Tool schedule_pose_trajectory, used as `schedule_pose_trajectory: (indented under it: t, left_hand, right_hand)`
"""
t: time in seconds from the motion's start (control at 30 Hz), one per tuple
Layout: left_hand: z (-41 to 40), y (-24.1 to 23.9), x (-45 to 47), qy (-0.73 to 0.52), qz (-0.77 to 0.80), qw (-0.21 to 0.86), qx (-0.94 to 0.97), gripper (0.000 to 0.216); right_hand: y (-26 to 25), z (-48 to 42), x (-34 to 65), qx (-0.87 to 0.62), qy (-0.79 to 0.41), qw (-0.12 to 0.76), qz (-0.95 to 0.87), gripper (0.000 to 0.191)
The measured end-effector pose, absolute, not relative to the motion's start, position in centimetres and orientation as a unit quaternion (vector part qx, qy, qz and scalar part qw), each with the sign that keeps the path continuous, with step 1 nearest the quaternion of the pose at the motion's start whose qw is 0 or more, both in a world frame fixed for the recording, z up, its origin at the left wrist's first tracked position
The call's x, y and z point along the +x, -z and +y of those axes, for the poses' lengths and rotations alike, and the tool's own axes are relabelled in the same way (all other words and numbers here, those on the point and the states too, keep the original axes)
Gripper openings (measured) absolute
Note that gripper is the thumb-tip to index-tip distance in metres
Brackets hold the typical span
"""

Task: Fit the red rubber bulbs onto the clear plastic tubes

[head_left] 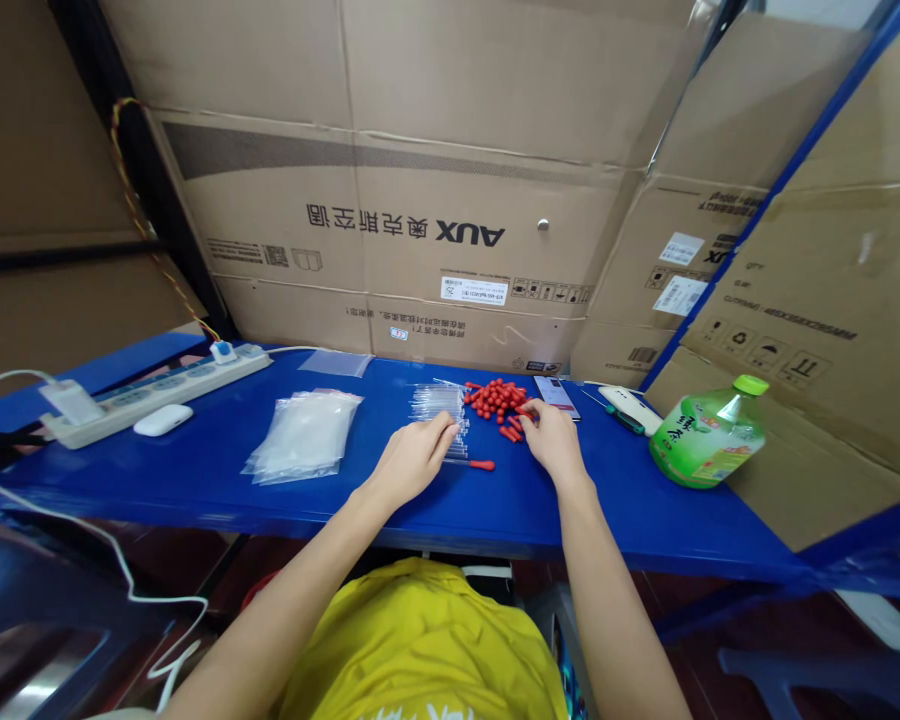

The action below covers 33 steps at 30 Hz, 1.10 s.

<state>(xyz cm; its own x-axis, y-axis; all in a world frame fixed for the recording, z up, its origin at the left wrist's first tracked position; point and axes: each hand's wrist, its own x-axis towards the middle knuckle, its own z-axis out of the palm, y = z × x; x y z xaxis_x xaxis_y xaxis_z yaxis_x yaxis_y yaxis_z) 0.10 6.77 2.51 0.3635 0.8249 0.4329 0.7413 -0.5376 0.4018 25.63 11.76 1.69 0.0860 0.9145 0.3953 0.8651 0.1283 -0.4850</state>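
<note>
Blue tabletop (487, 515): loose parts, roll-off risk.
We find the left hand (415, 457), fingers bunched, at clear tubes (435, 400) (its one o'clock); the right hand (553, 437), fingertips at red bulbs (496, 397) (its ten). We cannot tell whether either grips a piece. A wrist sweeping toward six o'clock could roll tubes off.

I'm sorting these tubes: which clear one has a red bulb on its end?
The tube nearest the wearer, beside the left hand; its red bulb points right. The piled tubes behind it show no clearly fitted bulbs.
</note>
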Motion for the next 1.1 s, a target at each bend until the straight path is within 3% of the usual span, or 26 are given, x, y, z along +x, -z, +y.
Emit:
schedule_pose_trajectory:
  t: [0.13,0.37,0.7,1.1]
  left_hand:
    - [6.8,-2.5,0.1,-0.318,0.475,0.080,0.817,0.032]
    - [6.8,-2.6,0.0,-0.393,0.457,0.108,0.790,0.031]
    - [6.6,-3.2,0.0,-0.466,0.412,0.116,0.775,0.032]
    - [7.0,-3.4,-0.6,-0.443,0.367,0.127,0.808,0.031]
  right_hand:
    - [-2.7,11.4,25.1,-0.613,-0.083,0.381,-0.687,0.017]
    - [-5.1,8.5,20.9,-0.393,-0.214,0.458,-0.768,0.014]
    - [-4.9,7.9,19.2,-0.352,-0.196,0.508,-0.761,0.015]
    - [-4.1,8.6,19.4,-0.342,-0.226,0.517,-0.752,0.019]
